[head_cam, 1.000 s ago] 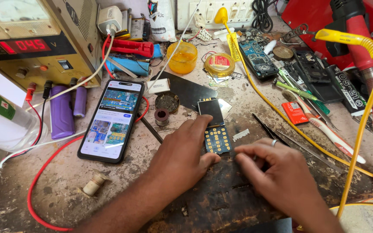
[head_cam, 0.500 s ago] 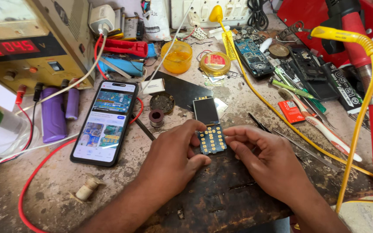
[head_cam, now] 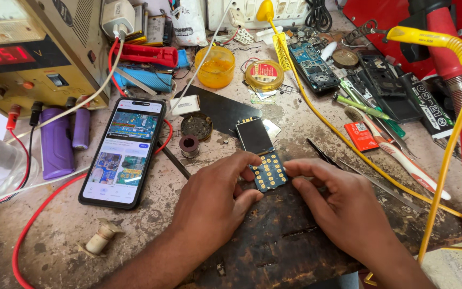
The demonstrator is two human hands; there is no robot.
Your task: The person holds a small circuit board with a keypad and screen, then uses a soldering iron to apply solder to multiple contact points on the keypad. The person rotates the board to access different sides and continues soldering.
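left: smartphone (head_cam: 121,151) and red wire (head_cam: 33,227) block the bench
far: solder spool (head_cam: 189,145), yellow flux tub (head_cam: 215,66) crowd in
right: tweezers (head_cam: 323,154), yellow cable (head_cam: 348,140) cross
near: dark mat (head_cam: 279,246) open

Smartphone (head_cam: 122,151) lit, lying left of bench middle. Power supply (head_cam: 33,51) at the far-left corner, purple cylinders (head_cam: 55,142) below it. Yellow tub (head_cam: 215,66) near the far edge; toothbrush (head_cam: 391,151) and red packet (head_cam: 360,135) right.

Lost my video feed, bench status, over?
Left hand and right hand both pinching small phone board flat on dark mat. Smartphone lies left, clear.
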